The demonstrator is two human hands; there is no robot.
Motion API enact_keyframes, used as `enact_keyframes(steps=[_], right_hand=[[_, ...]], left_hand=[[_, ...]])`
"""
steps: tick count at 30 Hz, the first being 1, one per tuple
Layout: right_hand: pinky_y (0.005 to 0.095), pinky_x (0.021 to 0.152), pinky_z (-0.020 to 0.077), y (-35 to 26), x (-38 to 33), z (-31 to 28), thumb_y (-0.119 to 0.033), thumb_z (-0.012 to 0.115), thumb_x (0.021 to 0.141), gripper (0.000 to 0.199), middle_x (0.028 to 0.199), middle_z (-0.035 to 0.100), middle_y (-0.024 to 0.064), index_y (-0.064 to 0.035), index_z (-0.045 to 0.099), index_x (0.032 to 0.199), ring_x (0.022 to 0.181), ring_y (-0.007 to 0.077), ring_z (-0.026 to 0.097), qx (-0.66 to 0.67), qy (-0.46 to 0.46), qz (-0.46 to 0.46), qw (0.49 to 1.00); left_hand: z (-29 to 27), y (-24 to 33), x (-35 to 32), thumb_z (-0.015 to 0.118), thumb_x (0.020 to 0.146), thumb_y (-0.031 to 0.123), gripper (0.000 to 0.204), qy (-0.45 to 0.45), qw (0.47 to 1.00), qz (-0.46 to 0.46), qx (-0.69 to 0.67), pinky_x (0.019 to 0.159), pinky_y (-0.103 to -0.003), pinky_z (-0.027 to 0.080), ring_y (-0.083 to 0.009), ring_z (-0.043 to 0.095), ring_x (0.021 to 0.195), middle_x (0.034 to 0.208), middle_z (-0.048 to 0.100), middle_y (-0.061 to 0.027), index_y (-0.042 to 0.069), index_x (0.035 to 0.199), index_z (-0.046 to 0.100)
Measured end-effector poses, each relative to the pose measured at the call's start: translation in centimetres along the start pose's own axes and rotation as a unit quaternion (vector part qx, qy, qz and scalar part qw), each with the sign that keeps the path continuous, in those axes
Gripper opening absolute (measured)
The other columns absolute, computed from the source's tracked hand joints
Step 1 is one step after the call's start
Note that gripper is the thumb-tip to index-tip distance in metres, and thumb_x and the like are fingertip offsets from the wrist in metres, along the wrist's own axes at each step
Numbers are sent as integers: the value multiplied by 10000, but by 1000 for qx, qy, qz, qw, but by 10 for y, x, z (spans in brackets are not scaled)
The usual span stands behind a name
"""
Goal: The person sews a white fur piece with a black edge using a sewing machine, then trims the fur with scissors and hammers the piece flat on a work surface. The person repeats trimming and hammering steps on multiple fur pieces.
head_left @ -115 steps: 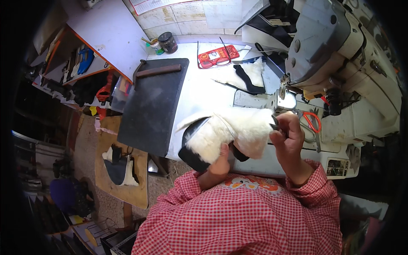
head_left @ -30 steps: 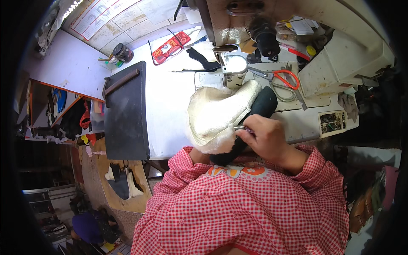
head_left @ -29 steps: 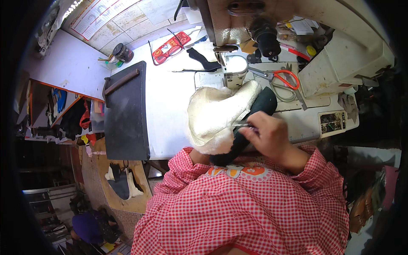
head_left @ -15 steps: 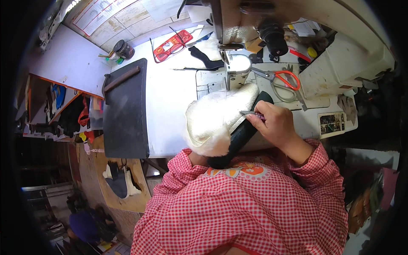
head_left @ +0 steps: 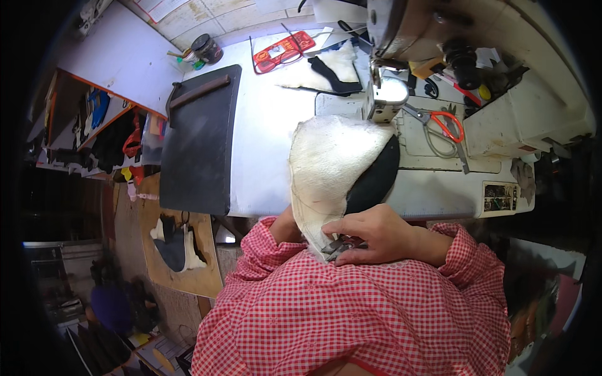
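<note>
A white fleece piece with a black side (head_left: 338, 156), like a boot upper, lies with its near end at my chest and its far part by the sewing machine's head. My right hand (head_left: 376, 233) is closed at the near tip of the piece, around a small pointed metal tool (head_left: 338, 246) that looks like thread snips. My left hand (head_left: 286, 225) is at the left edge of the fleece, with its fingers hidden behind or under it.
The sewing machine (head_left: 387, 94) stands ahead. Orange-handled scissors (head_left: 446, 128) lie at its right, near a small parts tray (head_left: 500, 198). On the left, a hammer (head_left: 200, 91) rests on a black board (head_left: 197, 147). Glasses and a red case (head_left: 282, 53) lie further back, beside another fleece piece (head_left: 335, 69).
My right hand has moved down and left, from the far part of the fleece to its near tip, with the tool. The piece has turned, and the whole view has shifted.
</note>
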State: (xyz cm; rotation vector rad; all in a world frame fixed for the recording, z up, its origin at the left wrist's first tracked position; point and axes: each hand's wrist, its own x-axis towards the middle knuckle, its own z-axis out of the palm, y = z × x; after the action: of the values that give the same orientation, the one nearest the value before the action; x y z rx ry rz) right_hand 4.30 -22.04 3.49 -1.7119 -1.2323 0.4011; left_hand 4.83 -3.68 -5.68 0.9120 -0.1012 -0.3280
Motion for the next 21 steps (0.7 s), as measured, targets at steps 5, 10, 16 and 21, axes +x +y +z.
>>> enact_keyframes(steps=[5, 10, 16, 21], right_hand=[[321, 588, 532, 6, -9, -3, -324, 751, 793, 383, 796, 673, 117, -42, 641, 1028, 663, 238, 685, -25, 52, 38, 998], [315, 492, 469, 16, -37, -12, -229, 775, 768, 303, 705, 596, 83, -50, 602, 940, 525, 212, 587, -97, 196, 78, 973], [318, 575, 496, 61, -68, -20, -280, 731, 835, 292, 742, 621, 102, -56, 606, 976, 622, 212, 615, -187, 323, 240, 896], [381, 652, 511, 100, -89, -25, -256, 704, 844, 287, 849, 658, 136, -38, 611, 1006, 709, 296, 647, -290, 300, 305, 856]], left_hand=[[3, -9, -10, 681, 848, 155, 530, 18, 998, -3, -52, 983, -361, 443, -242, 569, 1129, 1268, 578, -135, 3, 1323, 501], [-14, -5, -29, 672, 849, 157, 502, 34, 999, 7, -19, 976, -367, 445, -243, 576, 1116, 1252, 590, -137, 0, 1302, 523], [-69, 70, -77, 662, 851, 159, 470, 42, 981, 38, 188, 967, -375, 447, -244, 584, 1101, 1232, 605, -138, -4, 1276, 548], [-118, 105, -69, 700, 845, 147, 545, 288, 725, -100, 617, 831, -332, 500, -189, 610, 956, 1089, 637, -123, -33, 1305, 472]])
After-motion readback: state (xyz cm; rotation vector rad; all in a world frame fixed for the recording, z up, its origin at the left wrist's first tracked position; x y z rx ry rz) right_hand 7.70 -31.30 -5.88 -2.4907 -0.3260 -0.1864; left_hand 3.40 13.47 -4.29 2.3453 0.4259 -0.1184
